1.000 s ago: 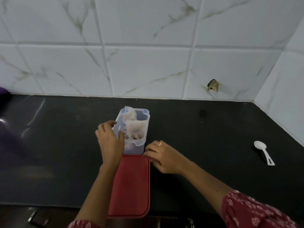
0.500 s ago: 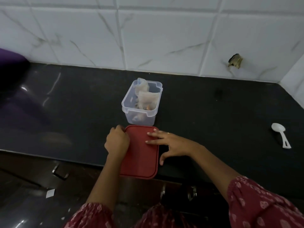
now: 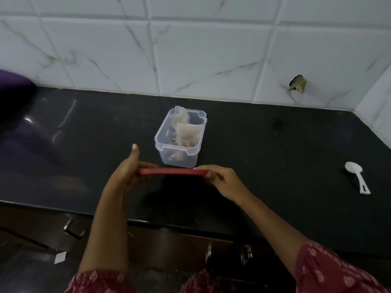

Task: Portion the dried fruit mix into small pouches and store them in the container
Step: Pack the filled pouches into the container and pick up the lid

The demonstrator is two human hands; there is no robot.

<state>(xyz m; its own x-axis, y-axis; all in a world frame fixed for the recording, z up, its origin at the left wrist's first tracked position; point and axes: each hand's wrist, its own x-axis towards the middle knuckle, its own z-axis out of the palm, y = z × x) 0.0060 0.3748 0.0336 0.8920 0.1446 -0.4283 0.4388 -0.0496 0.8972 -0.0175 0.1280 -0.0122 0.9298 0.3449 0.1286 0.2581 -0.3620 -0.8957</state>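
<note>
Pouches [image 3: 187, 132] of dried fruit mix stand packed in the clear container [image 3: 169, 134], which sits open on the black bench [image 3: 264, 157], a little out from the tiled wall [image 3: 211, 60]. Just in front of it both hands hold the red lid [image 3: 172, 171] level and edge-on above the bench. The left hand [image 3: 127, 172] grips the lid's left end with the thumb sticking straight up, and the right hand [image 3: 222, 178] pinches the right end with curled fingers.

The main risk is the pouch at the far left corner, which pokes above the rim. If the lid comes down on it, the plastic could get trapped in the seal, or the lid could sit crooked and fail to close. The lid also seems to be held with its long side across, while the container's long side runs away from the person, so it probably needs a quarter turn before it fits. The container looks light, and neither hand steadies it. An off-centre press could tip it or push it toward the wall.

Bare bench lies on both sides of the container. A white spoon [image 3: 357, 176] lies well apart to the right, and a purple object [image 3: 12, 81] sits at the far left edge. The bench's front edge runs below the forearms, so a dropped lid could fall past it.
</note>
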